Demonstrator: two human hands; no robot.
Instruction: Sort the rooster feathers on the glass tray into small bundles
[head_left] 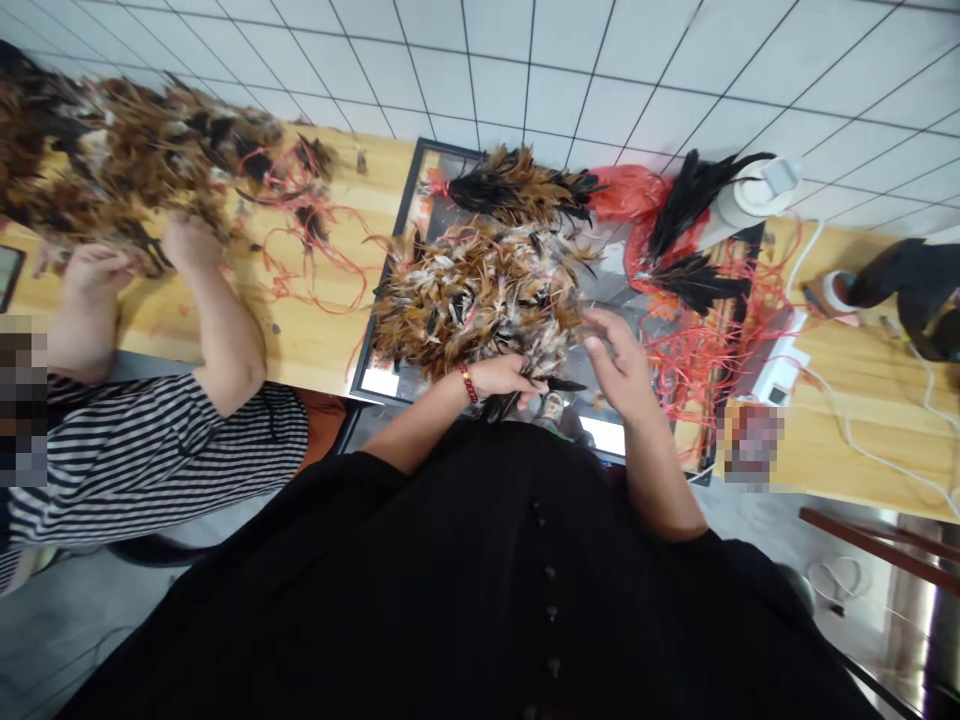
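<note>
My left hand point(501, 378), with a red bead bracelet on the wrist, is closed on a dark feather point(566, 384) at the near edge of a large pile of brown and white feathers point(480, 290). The feather's tip points right, towards my right hand point(616, 362). That hand hovers beside the pile with its fingers apart and nothing visible in them. Under the pile lies a black-framed glass panel point(409, 205). Beyond the pile rests a bundle of brown and black feathers point(517, 190).
Red strings point(694, 365) lie tangled at right, near black feathers point(694, 280), a red plastic bag point(630, 192) and a white cylindrical container point(757, 190). At left, a person in a striped top point(172, 450) handles another feather pile point(142, 150). A tiled wall point(570, 70) stands behind.
</note>
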